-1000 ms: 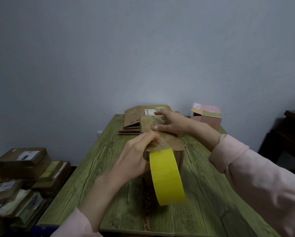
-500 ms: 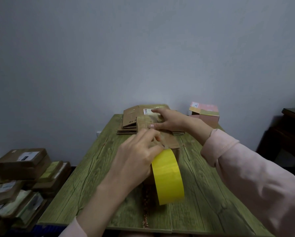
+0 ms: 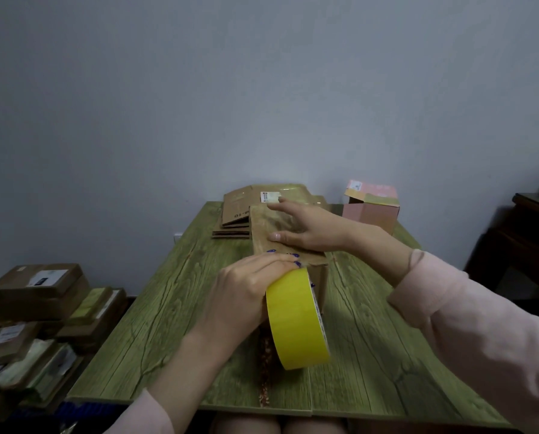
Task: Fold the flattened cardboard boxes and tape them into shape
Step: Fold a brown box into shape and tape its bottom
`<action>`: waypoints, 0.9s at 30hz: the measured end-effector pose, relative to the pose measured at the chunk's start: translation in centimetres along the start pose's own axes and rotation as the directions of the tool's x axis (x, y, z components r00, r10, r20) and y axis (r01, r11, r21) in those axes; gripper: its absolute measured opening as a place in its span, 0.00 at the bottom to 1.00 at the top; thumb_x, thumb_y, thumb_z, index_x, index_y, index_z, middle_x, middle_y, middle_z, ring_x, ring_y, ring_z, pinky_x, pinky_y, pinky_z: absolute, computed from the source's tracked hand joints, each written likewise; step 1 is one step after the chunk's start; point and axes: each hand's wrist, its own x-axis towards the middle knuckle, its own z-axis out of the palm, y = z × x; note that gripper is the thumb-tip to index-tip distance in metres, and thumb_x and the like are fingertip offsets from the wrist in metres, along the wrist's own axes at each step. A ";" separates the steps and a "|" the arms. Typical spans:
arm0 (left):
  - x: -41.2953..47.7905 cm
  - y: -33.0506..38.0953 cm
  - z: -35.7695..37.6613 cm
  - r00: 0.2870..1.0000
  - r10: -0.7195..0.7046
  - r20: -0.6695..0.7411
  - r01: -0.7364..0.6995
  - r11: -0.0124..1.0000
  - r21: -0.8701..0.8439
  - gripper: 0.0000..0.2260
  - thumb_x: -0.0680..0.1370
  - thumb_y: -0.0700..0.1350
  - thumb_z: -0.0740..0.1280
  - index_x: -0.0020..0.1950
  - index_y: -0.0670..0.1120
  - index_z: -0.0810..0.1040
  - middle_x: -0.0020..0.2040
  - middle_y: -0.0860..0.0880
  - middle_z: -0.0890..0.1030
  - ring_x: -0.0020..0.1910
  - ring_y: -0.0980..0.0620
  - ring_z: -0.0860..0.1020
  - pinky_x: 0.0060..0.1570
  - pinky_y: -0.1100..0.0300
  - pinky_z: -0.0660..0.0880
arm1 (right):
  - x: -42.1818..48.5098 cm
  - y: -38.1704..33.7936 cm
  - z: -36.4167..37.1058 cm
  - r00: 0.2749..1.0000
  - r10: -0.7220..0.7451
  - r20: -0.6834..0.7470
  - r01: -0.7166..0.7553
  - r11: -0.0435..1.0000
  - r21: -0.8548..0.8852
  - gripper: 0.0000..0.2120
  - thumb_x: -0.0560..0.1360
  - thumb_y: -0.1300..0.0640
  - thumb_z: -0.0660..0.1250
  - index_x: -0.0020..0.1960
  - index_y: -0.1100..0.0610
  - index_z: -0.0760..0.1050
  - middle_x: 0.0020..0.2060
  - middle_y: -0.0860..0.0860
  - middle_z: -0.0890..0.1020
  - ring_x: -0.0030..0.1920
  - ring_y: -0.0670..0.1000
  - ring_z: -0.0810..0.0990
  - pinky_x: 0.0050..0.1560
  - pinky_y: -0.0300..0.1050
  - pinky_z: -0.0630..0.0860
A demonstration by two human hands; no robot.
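Observation:
A small brown cardboard box [image 3: 263, 233] stands on the green wooden table [image 3: 155, 314], folded into shape with its top flaps down. My right hand [image 3: 309, 228] lies flat on the box top with straight fingers, pressing the flaps. My left hand [image 3: 246, 289] grips a yellow tape roll [image 3: 296, 321] at the box's near edge, fingertips on the top edge of the box. Behind the box lies a stack of flattened cardboard boxes [image 3: 240, 208], one with a white label.
A pink folded box [image 3: 371, 208] stands at the table's back right. Piles of cardboard packages [image 3: 33, 311] sit on the floor at the left. A dark wooden cabinet [image 3: 524, 245] is at the right. A grey wall rises behind the table.
My left hand has slid with the tape roll toward the near edge of the box. My right hand has flattened and spread further across the box top.

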 end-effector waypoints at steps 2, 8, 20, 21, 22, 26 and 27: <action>0.0 0.1 0.0 1.000 0.006 -0.010 -0.006 1.000 -0.007 0.12 0.74 0.43 0.62 0.52 0.43 0.83 0.51 0.48 0.84 0.51 0.52 0.81 0.52 0.57 0.77 | -1.0 -0.3 0.1 0.999 -0.029 0.029 0.029 1.000 0.001 0.32 0.77 0.46 0.63 0.77 0.51 0.55 0.77 0.53 0.53 0.76 0.51 0.56 0.71 0.40 0.54; -0.5 0.3 1.0 0.996 0.053 -0.074 -0.046 0.994 0.101 0.11 0.74 0.40 0.65 0.53 0.40 0.82 0.52 0.45 0.83 0.53 0.50 0.79 0.55 0.56 0.73 | -1.6 -0.8 0.0 0.998 0.010 0.060 -0.011 1.000 0.007 0.30 0.78 0.45 0.61 0.76 0.52 0.58 0.75 0.52 0.62 0.72 0.53 0.65 0.70 0.46 0.62; -2.4 0.9 1.9 0.941 -0.099 -0.324 0.119 0.992 0.044 0.11 0.74 0.37 0.64 0.55 0.40 0.80 0.49 0.48 0.73 0.48 0.51 0.72 0.48 0.67 0.66 | -1.9 -1.6 -0.2 0.995 -0.019 0.098 0.022 0.999 -0.035 0.27 0.79 0.47 0.59 0.76 0.50 0.57 0.77 0.53 0.54 0.75 0.53 0.59 0.72 0.45 0.57; -2.3 0.9 1.9 0.943 -0.115 -0.312 0.136 0.989 0.049 0.11 0.74 0.38 0.64 0.55 0.40 0.80 0.48 0.48 0.74 0.48 0.51 0.72 0.47 0.67 0.66 | -2.1 -1.6 -0.1 0.991 -0.033 0.128 0.036 0.999 -0.024 0.26 0.80 0.48 0.58 0.76 0.49 0.57 0.77 0.53 0.53 0.76 0.52 0.53 0.73 0.45 0.52; -2.2 0.8 1.8 0.945 -0.120 -0.305 0.142 0.989 0.050 0.12 0.74 0.39 0.64 0.55 0.40 0.81 0.48 0.47 0.75 0.48 0.51 0.72 0.47 0.67 0.66 | -2.4 -1.6 -0.1 0.986 -0.039 0.161 0.041 0.999 -0.006 0.26 0.80 0.48 0.58 0.76 0.47 0.56 0.77 0.52 0.51 0.77 0.52 0.48 0.73 0.46 0.46; -1.6 0.7 1.6 0.964 -0.060 -0.261 0.059 0.998 -0.011 0.10 0.75 0.44 0.64 0.55 0.45 0.78 0.49 0.47 0.77 0.49 0.51 0.73 0.48 0.65 0.67 | -2.8 -0.9 -0.5 0.963 -0.043 0.265 0.022 0.996 0.082 0.31 0.78 0.45 0.61 0.77 0.44 0.52 0.77 0.50 0.48 0.77 0.52 0.42 0.75 0.52 0.43; -1.3 0.5 1.6 0.975 -0.046 -0.218 0.038 0.999 -0.039 0.09 0.74 0.45 0.66 0.54 0.48 0.76 0.51 0.48 0.77 0.52 0.51 0.74 0.50 0.64 0.66 | -2.6 -0.6 -0.8 0.963 -0.043 0.265 0.018 0.995 0.096 0.33 0.77 0.46 0.63 0.77 0.46 0.52 0.77 0.50 0.51 0.77 0.51 0.47 0.75 0.49 0.47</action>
